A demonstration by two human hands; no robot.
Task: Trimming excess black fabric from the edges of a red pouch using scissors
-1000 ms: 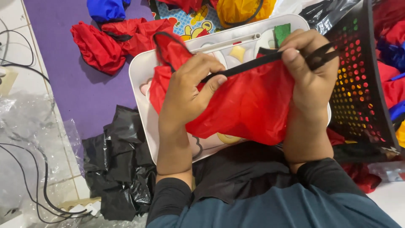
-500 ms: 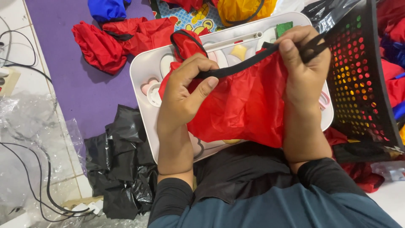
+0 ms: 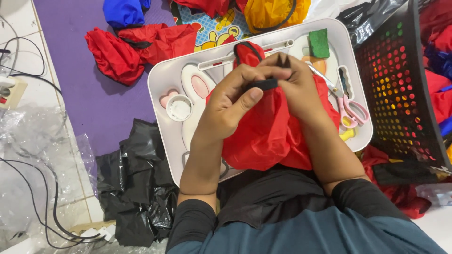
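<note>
Your left hand [image 3: 230, 101] and right hand [image 3: 296, 87] both pinch the black strap [image 3: 263, 84] of the red bag [image 3: 268, 136]. Pink scissors [image 3: 348, 106] lie at three o'clock on the white tray [image 3: 162, 80].

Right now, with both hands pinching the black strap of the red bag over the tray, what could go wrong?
1. The pink scissors lie on the white tray right beside the red bag; loose fabric might snag on them or drag them off.
2. The bag covers much of the tray, so the small white cap could be swept off unnoticed.
3. The left hand and right hand pinch the black strap tightly together; it might slip.
</note>
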